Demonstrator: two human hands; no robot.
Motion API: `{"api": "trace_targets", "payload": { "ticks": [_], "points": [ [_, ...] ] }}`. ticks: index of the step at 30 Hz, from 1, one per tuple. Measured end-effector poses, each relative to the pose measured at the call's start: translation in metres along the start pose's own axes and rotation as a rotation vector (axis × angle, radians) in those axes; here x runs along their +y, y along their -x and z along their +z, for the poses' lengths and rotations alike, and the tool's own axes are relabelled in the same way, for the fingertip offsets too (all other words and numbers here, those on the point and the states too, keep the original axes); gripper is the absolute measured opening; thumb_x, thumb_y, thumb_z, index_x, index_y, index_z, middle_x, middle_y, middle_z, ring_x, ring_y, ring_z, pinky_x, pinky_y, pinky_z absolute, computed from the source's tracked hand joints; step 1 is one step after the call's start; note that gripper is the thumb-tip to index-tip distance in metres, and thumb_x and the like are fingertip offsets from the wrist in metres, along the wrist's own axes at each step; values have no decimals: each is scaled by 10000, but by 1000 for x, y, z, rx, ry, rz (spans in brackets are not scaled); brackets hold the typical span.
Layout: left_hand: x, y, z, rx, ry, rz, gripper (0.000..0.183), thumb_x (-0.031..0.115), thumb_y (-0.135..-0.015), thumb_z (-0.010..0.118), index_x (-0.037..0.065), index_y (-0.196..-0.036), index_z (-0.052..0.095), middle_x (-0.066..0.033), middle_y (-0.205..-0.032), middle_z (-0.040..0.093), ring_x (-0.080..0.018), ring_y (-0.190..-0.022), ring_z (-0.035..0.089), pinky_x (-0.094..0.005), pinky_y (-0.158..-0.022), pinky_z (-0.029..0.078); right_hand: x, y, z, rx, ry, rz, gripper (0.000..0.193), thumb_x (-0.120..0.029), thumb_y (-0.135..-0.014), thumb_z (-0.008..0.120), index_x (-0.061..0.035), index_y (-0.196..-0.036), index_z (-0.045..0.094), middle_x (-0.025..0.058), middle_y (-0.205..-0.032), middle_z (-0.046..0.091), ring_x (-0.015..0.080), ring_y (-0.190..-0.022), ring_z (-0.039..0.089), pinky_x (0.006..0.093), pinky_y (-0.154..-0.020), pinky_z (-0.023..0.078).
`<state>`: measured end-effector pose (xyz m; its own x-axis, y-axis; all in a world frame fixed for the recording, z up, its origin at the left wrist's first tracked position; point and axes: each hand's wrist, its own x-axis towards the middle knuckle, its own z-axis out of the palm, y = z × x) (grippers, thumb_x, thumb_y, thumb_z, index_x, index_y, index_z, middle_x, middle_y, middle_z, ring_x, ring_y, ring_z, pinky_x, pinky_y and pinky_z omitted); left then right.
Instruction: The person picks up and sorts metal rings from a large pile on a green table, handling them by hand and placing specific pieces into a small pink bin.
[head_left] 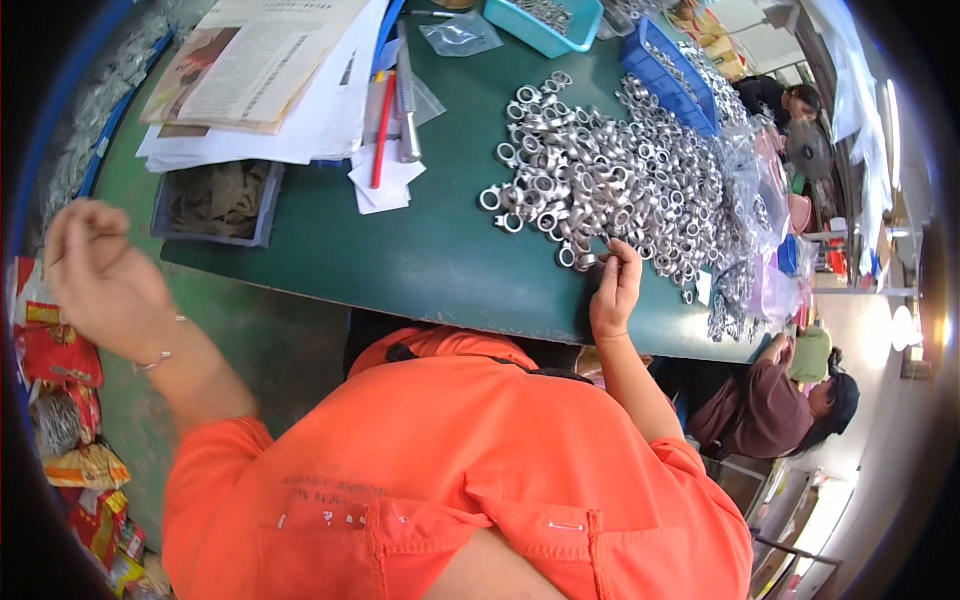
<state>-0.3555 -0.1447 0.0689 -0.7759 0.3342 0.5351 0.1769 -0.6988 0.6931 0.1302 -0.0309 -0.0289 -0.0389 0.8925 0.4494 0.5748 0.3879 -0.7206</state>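
So the right hand (615,290) is down at the near edge of a big pile of metal rings (620,180), fingertips pinched together right where the closest rings lie. It looks like they're closed on one small silvery ring (590,262) at the pile's near-left corner, but the piece is tiny, so I can't tell for sure if it's actually gripped or just touched. The rest of the pile spreads away from that hand, far and to the right, across the green table (440,250).

The left hand (95,265) is way off on the left, lifted clear of the table and well apart from the rings, fingers curled loosely; can't tell if there's anything inside. A thin bracelet (160,355) sits on that wrist.

Further out: a dark grey tray (215,205) on the table's left side, papers (270,80) stacked behind it, a red pen (382,130) beside those. At the far edge there's a teal bin (545,25) and a blue bin (668,75) with more metal parts. Another person (770,400) sits low on the right.
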Motion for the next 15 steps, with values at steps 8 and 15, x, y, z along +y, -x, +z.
{"api": "trace_targets", "payload": {
  "ticks": [8,15],
  "points": [
    [-39,155,135,-989,-162,-755,148,42,-819,579,5,-962,575,-44,-851,597,-91,-742,562,-212,-654,459,4,12,-17,-170,88,73,140,3,-735,639,-16,-855,568,104,-834,566,237,-751,547,306,-678,446],
    [-42,217,188,-1366,-91,-847,307,84,-822,629,17,-1104,526,-40,-901,594,-79,-796,562,-223,-690,479,-24,10,-16,-46,104,-53,116,36,-730,559,-2,-838,574,151,-811,592,310,-740,572,360,-682,464]
  ]
}}
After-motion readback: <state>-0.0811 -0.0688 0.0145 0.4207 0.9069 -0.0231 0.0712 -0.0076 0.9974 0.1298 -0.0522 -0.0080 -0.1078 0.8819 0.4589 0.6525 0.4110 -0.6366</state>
